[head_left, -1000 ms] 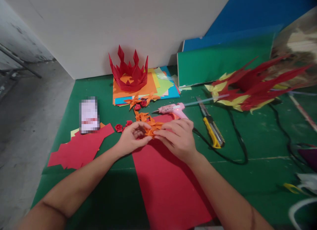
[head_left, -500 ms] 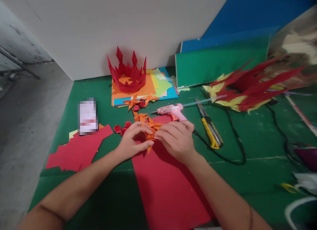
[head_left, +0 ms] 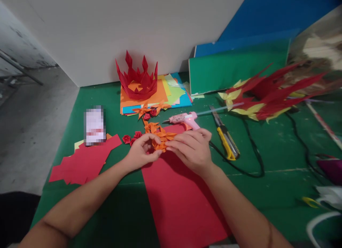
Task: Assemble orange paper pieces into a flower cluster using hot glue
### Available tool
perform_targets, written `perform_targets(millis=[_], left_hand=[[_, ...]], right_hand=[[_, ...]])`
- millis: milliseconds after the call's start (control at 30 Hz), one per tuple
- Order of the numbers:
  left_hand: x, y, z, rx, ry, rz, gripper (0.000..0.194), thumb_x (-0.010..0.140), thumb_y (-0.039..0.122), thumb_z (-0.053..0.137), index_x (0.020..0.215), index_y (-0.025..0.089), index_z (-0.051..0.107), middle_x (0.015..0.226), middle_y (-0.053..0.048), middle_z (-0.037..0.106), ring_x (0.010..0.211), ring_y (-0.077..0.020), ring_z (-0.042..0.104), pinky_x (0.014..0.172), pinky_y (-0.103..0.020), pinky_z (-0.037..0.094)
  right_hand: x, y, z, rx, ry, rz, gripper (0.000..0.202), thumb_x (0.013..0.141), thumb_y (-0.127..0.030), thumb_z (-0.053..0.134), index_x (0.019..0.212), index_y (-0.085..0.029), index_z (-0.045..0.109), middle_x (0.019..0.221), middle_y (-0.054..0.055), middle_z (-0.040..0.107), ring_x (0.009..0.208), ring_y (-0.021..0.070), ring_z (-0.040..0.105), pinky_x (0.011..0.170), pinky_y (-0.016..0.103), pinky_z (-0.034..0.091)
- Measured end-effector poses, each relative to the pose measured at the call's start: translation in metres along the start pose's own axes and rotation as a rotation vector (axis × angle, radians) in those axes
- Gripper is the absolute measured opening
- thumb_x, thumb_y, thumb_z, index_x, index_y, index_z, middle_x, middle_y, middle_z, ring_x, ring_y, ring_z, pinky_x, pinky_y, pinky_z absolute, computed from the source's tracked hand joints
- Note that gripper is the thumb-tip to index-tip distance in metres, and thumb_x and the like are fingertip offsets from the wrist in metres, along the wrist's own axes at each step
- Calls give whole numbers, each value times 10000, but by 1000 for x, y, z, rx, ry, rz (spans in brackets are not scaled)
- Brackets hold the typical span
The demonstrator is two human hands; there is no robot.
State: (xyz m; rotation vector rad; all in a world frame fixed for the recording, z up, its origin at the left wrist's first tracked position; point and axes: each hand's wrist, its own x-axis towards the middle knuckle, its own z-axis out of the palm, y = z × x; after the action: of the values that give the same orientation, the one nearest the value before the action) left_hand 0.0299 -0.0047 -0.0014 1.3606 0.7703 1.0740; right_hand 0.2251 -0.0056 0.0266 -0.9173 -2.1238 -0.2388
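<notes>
Between my two hands is an orange folded paper flower (head_left: 160, 146), above a red sheet of paper (head_left: 184, 198). My left hand (head_left: 143, 150) is closed on its left side, thumb and fingers pinching it. From the right, my right hand (head_left: 193, 150) pinches the flower with its fingertips. Other orange paper flowers (head_left: 151, 127) lie just beyond my hands. Small red paper roses (head_left: 126, 139) rest beside my left hand. Past my right hand a pink glue gun (head_left: 184, 118) lies on its side, a clear glue stick poking out of its back.
A red paper crown (head_left: 137, 86) stands on stacked coloured paper (head_left: 160, 98). A yellow utility knife (head_left: 226, 139) with its blade out lies right, near a black cord (head_left: 256, 159). A red and yellow paper crown (head_left: 262, 95) sits far right. Red paper pieces (head_left: 80, 164) lie left.
The orange flower has turned in my fingers, and its downward-pointing petal no longer shows. My left thumb has shifted slightly. A dark shape has appeared at the lower left edge.
</notes>
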Motion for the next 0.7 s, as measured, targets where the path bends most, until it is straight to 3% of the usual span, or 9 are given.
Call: perform_targets(millis=[300,533,600,700], left_hand=[[-1,1,0,-22,-13,-44,251,732,255,743,899,184,568,911,-33,587,814,-116,583,748,-250,510],[-2,-1,0,45,-46,79,311,734,262,765,990,214,596,1000,-50,596,976,-159,612,846,-288,536],[-1,-1,-1,83,-2,144,350,746,304,758,1047,233,593,1077,-66,576,982,-167,609,804,-284,547],[1,-1,-5,160,126,218,292,838,346,656,1100,250,573,1165,-79,517,755,-97,602,606,-222,531]], right_hand=[[-1,0,2,-27,-36,9,134,890,-191,591,772,-229,642,791,-29,705,795,139,550,774,354,284],[-4,-1,5,-72,-67,-7,144,899,-180,555,767,-206,605,804,-9,693,799,147,533,793,355,283],[-3,0,5,-69,-62,4,135,897,-175,559,773,-205,603,796,-10,691,794,145,536,787,353,284],[-2,2,4,-66,-26,33,104,892,-203,585,794,-210,616,783,-12,689,785,144,545,770,347,288]])
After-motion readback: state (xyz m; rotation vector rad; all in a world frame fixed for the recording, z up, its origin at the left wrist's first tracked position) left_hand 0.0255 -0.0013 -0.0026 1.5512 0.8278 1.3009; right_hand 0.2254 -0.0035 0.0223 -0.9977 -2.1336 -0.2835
